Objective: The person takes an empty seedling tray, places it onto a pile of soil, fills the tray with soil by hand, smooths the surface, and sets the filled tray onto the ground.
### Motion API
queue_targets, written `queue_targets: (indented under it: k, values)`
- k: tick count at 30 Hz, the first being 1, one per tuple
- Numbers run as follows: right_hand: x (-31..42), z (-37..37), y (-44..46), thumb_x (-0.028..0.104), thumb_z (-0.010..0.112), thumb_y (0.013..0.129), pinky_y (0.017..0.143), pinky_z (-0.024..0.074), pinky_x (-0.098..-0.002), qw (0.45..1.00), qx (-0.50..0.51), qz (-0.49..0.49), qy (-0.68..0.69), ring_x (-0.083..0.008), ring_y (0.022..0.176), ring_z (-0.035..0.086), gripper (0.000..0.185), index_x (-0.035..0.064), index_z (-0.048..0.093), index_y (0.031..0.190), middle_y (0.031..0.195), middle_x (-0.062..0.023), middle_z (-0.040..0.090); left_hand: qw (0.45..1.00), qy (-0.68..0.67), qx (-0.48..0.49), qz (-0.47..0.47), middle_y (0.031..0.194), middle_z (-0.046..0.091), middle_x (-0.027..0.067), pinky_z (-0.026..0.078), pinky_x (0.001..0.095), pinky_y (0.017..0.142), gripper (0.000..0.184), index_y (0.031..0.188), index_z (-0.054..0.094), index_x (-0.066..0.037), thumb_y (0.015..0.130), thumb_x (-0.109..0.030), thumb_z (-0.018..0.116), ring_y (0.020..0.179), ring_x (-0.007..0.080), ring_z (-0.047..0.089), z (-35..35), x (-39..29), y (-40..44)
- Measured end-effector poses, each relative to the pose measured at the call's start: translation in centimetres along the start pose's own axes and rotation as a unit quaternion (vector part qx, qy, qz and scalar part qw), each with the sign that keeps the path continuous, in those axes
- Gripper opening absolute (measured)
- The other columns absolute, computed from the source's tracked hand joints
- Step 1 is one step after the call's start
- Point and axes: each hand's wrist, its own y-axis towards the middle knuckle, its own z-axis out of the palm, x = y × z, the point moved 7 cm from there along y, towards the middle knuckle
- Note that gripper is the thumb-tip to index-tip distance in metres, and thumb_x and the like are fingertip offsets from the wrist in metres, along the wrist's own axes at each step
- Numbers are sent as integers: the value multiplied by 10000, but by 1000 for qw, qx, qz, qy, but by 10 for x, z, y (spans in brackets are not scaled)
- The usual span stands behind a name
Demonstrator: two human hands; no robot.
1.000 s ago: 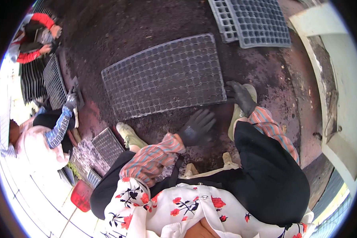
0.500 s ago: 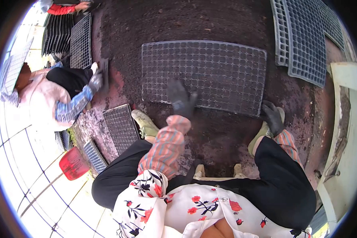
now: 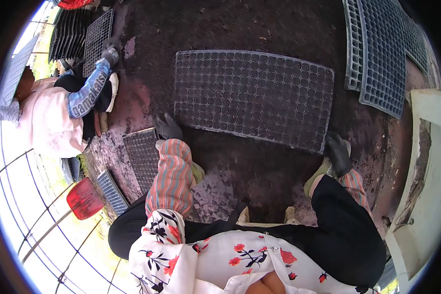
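A large black seed tray (image 3: 255, 93), its cells filled with dark soil, lies in front of me on the soil-covered surface. My left hand (image 3: 169, 127), in a dark glove, is off the tray, just beyond its near left corner. Its fingers are apart with nothing in them. At the near right corner, my gloved right hand (image 3: 338, 154) is closed on the tray's edge; its fingertips are partly hidden. A smaller-looking soil-filled tray (image 3: 141, 154) lies to the left, close to my left forearm.
Empty seed trays (image 3: 382, 59) lie overlapping at the right. At the left a co-worker (image 3: 49, 112) sits with a gloved hand at another tray (image 3: 98, 41), beside a stack of trays (image 3: 68, 36). A red scoop-like object (image 3: 85, 198) and a small blue-grey tray (image 3: 112, 191) are at lower left.
My left hand has moved left from over the soil-filled tray to past its near left corner. My right hand stays at the right corner. The co-worker's arm has reached farther away.
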Motion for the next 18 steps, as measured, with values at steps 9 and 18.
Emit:
queue_targets:
  k: [9, 18]
  values:
    - [33, -10, -17, 142, 575, 820, 807, 453, -275, 997, -53, -27, -57, -154, 984, 530, 421, 2, 485, 1207, 1091, -77, 544, 947, -1, 32, 318, 1190, 462, 242, 360, 484, 909, 495, 1195, 457, -19, 767, -219, 607, 1085, 396, 448, -3, -152, -13]
    - [26, 8, 14, 103, 554, 839, 838, 426, -288, 988, -41, -15, -145, -154, 944, 543, 299, -30, 531, 1106, 1024, -80, 589, 790, -144, 267, 533, 1249, 454, 173, 314, 486, 965, 495, 1212, 484, -61, 799, -316, 579, 1165, 374, 401, 95, -388, -64]
